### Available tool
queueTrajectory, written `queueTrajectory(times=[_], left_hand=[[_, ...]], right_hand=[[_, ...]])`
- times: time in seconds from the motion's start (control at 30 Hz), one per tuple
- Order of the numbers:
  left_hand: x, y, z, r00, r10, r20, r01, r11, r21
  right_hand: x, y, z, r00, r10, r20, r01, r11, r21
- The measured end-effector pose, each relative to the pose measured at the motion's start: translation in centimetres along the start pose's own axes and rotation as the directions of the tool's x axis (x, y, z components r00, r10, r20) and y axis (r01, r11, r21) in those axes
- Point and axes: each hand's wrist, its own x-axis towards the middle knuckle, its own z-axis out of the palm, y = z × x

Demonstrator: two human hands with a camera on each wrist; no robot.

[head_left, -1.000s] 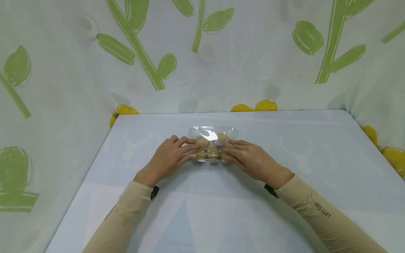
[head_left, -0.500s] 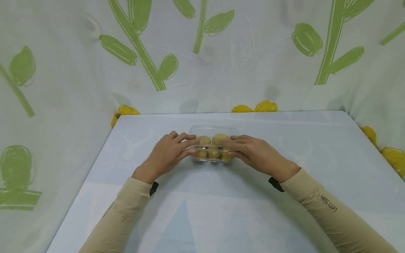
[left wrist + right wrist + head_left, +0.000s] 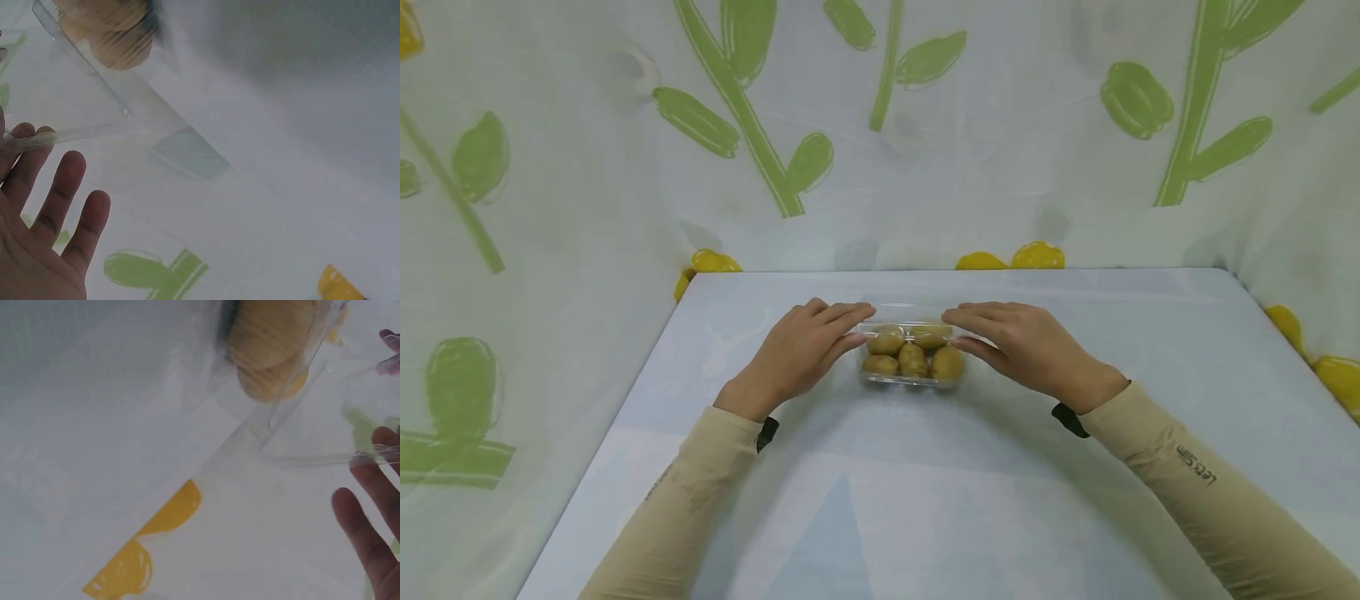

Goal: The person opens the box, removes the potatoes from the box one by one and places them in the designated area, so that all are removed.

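Observation:
A clear plastic clamshell box (image 3: 912,382) stands near the middle of the table, with several yellow-brown potatoes (image 3: 913,362) inside. Its hinged lid (image 3: 898,326) is raised at an angle over them. My left hand (image 3: 801,354) pinches the lid's left edge between thumb and fingers. On the opposite side my right hand (image 3: 1030,350) does the same at the right edge. In the left wrist view the lid (image 3: 87,132) stands away from the box wall, with fingertips at its rim. The right wrist view shows fingers at the rim of the lid (image 3: 312,460) too.
Under the box lies a pale table (image 3: 925,492) with faint printed shapes. A white curtain (image 3: 985,167) with green leaf and yellow prints hangs close behind its far edge and along the sides.
Both hands have risen and moved slightly away from me, lifting the lid's front edge off the box. The potatoes now show more plainly beneath it.

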Motion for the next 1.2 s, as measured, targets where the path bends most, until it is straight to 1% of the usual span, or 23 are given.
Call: queueTrajectory(times=[0.17, 0.27, 0.33, 0.4, 0.47, 0.57, 0.63, 0.7, 0.8, 0.9, 1.1, 1.2], left_hand=[[1.0, -0.4, -0.6, 1.0, -0.002, -0.006, 0.002, 1.0, 0.012], [1.5, -0.6, -1.1, 1.0, -0.014, -0.012, 0.014, 1.0, 0.003], [1.7, -0.9, -1.4, 0.999, -0.016, -0.032, 0.016, 1.0, 0.001], [2.0, -1.2, -1.5, 0.997, -0.007, -0.078, 0.007, 1.0, 0.007], [2.3, -1.5, -1.6, 0.99, 0.012, -0.143, -0.008, 1.0, 0.024], [3.0, -1.9, -1.7, 0.969, 0.038, -0.246, -0.029, 0.999, 0.039], [3.4, -2.3, -1.6, 0.956, 0.045, -0.291, -0.036, 0.999, 0.038], [3.8, -2.6, -1.6, 0.949, 0.049, -0.312, -0.041, 0.999, 0.031], [4.3, -3.0, -1.5, 0.948, 0.05, -0.315, -0.044, 0.999, 0.028], [4.7, -3.4, -1.4, 0.949, 0.041, -0.314, -0.034, 0.999, 0.028], [5.8, -4.1, -0.9, 0.946, 0.02, -0.325, -0.029, 0.999, -0.023], [6.2, -4.3, -0.6, 0.949, -0.002, -0.317, -0.013, 0.999, -0.046]], right_hand=[[0.9, 0.6, -0.7, 0.995, -0.024, -0.098, 0.02, 0.999, -0.047], [1.4, 0.9, -1.1, 0.986, -0.048, -0.161, 0.036, 0.996, -0.076], [1.6, 0.9, -1.2, 0.979, -0.068, -0.194, 0.052, 0.995, -0.087], [1.8, 1.1, -1.3, 0.975, -0.074, -0.208, 0.055, 0.994, -0.098], [2.0, 1.3, -1.4, 0.974, -0.072, -0.217, 0.05, 0.993, -0.106], [2.3, 1.9, -1.6, 0.972, -0.058, -0.227, 0.029, 0.991, -0.128], [2.4, 2.2, -1.7, 0.969, -0.06, -0.239, 0.024, 0.988, -0.151], [2.5, 2.6, -1.8, 0.966, -0.071, -0.25, 0.026, 0.984, -0.177], [2.7, 3.2, -1.9, 0.963, -0.083, -0.257, 0.03, 0.978, -0.204], [2.9, 3.7, -2.0, 0.963, -0.073, -0.258, 0.02, 0.979, -0.203], [3.3, 4.8, -2.5, 0.978, -0.042, -0.204, 0.005, 0.984, -0.179], [3.6, 5.4, -2.6, 0.984, -0.034, -0.174, 0.003, 0.985, -0.173]])
